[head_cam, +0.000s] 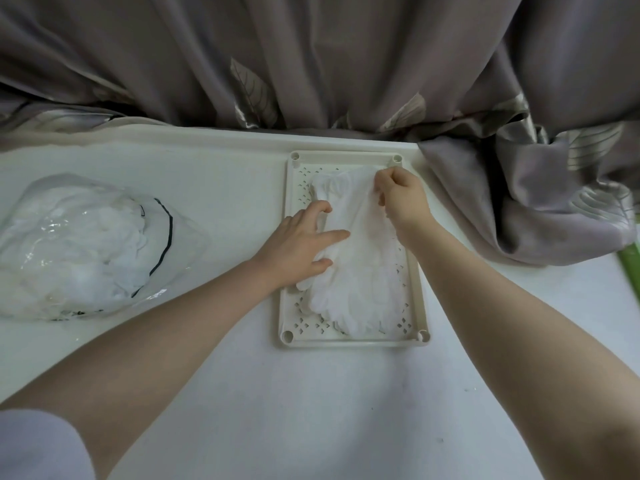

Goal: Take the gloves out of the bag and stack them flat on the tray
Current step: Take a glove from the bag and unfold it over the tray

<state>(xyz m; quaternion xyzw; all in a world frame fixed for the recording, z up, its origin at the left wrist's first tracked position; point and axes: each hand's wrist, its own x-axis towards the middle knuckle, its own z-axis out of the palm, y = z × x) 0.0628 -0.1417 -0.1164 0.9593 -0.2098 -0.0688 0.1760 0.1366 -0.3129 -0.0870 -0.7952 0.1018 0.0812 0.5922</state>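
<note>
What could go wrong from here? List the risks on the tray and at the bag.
1. The right hand pinches the top glove at its far end; pulling could bunch it instead of flattening it.
2. The glove stack leans toward the near right of the tray; fingers may spill over the rim.
3. The left hand presses only the left edge, so lower gloves might shift.
4. The bag lies open, still full.

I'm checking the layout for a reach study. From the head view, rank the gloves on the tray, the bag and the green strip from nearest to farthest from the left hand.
1. Gloves on the tray: under the left hand.
2. Bag: far left.
3. Green strip: right edge.
</note>
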